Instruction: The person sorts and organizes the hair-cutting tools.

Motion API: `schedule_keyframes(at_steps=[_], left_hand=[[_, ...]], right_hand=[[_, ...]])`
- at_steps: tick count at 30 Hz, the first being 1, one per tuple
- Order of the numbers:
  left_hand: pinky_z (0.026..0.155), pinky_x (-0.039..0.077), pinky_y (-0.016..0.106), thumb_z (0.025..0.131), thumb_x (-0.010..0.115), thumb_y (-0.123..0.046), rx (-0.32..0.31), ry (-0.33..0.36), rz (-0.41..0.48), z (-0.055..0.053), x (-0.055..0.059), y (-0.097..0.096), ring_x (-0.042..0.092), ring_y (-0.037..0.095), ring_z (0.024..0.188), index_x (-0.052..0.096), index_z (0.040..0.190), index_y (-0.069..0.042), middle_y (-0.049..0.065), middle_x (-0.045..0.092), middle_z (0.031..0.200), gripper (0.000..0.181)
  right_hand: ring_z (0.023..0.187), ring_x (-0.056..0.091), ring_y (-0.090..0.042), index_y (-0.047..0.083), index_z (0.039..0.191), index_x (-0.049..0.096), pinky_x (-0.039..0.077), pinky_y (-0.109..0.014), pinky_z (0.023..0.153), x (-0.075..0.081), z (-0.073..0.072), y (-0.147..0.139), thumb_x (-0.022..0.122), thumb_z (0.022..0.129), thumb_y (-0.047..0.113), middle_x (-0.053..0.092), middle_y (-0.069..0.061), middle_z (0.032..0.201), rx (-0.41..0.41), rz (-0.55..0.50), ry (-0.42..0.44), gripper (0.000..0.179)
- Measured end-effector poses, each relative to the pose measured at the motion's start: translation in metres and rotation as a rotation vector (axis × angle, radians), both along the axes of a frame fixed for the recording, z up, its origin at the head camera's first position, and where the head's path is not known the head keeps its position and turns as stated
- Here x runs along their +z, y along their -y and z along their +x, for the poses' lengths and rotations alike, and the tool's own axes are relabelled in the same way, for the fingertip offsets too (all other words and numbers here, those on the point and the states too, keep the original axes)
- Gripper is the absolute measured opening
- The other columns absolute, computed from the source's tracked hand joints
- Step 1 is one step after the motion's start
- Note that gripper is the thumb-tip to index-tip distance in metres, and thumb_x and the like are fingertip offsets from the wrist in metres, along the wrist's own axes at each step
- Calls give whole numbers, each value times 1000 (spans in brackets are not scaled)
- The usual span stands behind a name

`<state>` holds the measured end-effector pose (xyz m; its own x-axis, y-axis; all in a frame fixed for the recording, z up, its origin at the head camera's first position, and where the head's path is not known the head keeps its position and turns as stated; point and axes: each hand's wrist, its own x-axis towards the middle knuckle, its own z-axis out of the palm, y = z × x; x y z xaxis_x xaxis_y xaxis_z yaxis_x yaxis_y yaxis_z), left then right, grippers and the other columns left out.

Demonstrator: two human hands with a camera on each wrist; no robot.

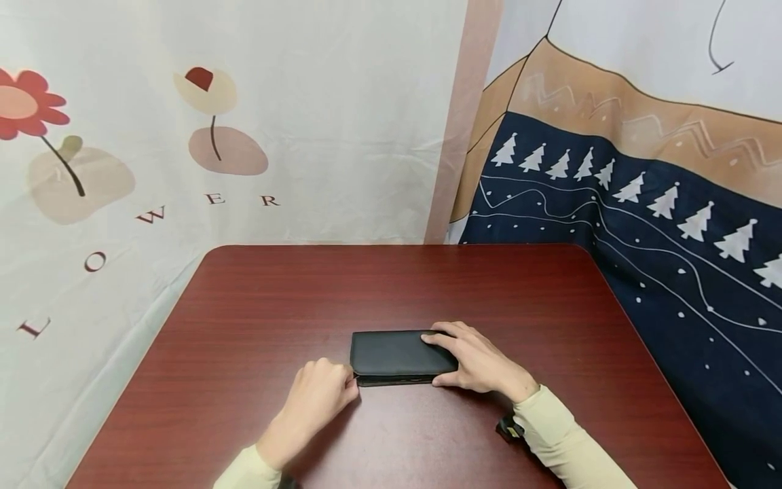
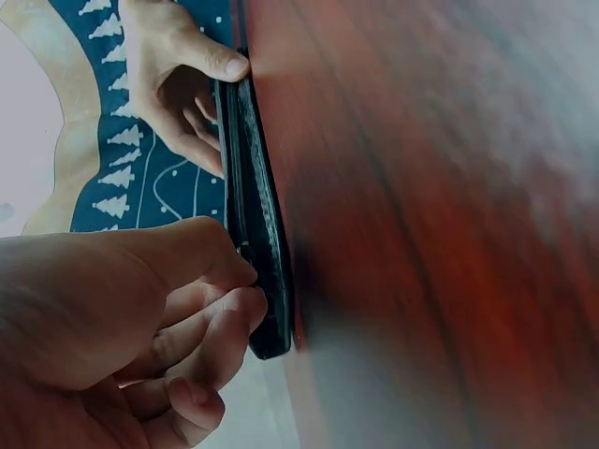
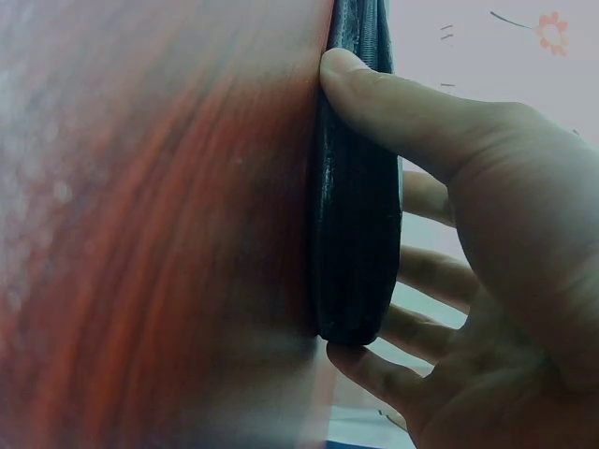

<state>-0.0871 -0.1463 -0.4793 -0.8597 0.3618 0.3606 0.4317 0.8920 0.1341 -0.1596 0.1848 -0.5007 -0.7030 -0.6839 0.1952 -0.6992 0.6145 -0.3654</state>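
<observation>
A black rectangular zip wallet lies flat on the table, its long zipper edge toward me. At its near left corner my left hand pinches the zipper pull between thumb and forefinger. The other fingers of that hand are curled in. My right hand grips the wallet's right end. Its thumb presses the near side, while the fingers spread over the top and round the far end. In the left wrist view the near edge shows a dark gap alongside the zipper.
The reddish-brown wooden table has rounded far corners. Behind it hangs a pale curtain with flower prints, and to the right a dark blue cloth with white trees. A small black device sits under the right wrist.
</observation>
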Motion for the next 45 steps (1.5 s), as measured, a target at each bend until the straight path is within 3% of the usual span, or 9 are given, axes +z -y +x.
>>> schedule_keyframes(at_steps=[11, 20, 35, 41, 45], left_hand=[[43, 39, 31, 72, 83, -7, 22, 45, -25, -12, 2, 13, 34, 11, 53, 38, 53, -24, -13, 29, 57, 51], [45, 44, 33, 74, 84, -9, 8, 108, -9, -21, 4, 17, 43, 11, 51, 49, 53, -27, -14, 42, 53, 44], [46, 42, 33, 75, 82, -7, -3, 99, 13, -33, -1, 20, 35, 11, 55, 45, 49, -26, -15, 28, 57, 49], [50, 31, 26, 79, 81, -4, -18, 141, 33, -41, 0, 22, 28, 9, 60, 37, 53, -26, -15, 19, 63, 56], [51, 30, 26, 83, 80, -4, -29, 171, 15, -48, 2, 23, 28, 9, 61, 34, 56, -27, -15, 19, 64, 57]], right_hand=[[142, 63, -37, 13, 153, 70, 56, -61, 115, 8, 5, 2, 99, 88, 38, 64, -17, 159, -38, 50, 43, 75], [145, 62, -37, 14, 154, 70, 55, -60, 117, 8, 3, 2, 99, 87, 38, 63, -18, 161, -37, 64, 45, 77], [146, 62, -37, 12, 154, 70, 54, -60, 119, 8, 3, 2, 100, 86, 37, 63, -18, 162, -31, 56, 45, 78], [146, 61, -36, 12, 154, 70, 55, -60, 118, 8, 3, 2, 100, 86, 37, 63, -18, 162, -28, 54, 46, 78], [146, 61, -36, 12, 154, 70, 54, -60, 118, 8, 3, 1, 100, 86, 37, 63, -18, 162, -25, 49, 49, 78]])
